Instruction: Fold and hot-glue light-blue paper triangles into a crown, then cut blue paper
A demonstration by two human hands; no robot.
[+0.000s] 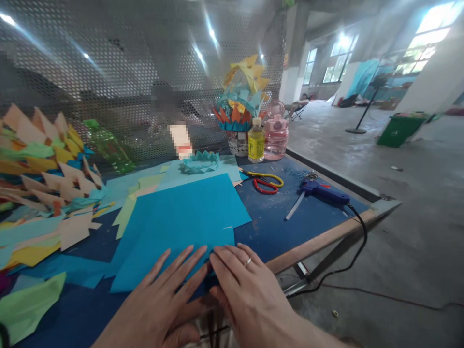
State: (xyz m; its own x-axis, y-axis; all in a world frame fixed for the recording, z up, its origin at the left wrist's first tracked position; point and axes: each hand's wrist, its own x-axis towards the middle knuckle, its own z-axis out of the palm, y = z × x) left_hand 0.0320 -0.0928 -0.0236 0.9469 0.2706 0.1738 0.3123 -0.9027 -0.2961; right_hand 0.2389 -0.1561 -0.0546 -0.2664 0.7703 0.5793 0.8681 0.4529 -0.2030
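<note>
A bright blue sheet of paper (181,208) lies on the dark blue table top near its front edge, with a folded-looking near part. My left hand (159,290) rests on it, fingers spread and stretched out flat. Beside it, my right hand (248,285) lies over the paper's near right edge, its fingers extended close together and a ring on one. Its thumb is partly hidden below the edge. Neither hand grips anything visible. Beyond the blue sheet sits a teal folded-paper ring (201,163) on light blue paper.
Scissors (266,182) with red and yellow handles and a blue glue gun (322,190) lie to the right; its cord hangs over the edge. Bottles, including a pink jug (276,137), stand behind. Layered paper petals (54,159) and scattered paper sheets (76,229) occupy the left.
</note>
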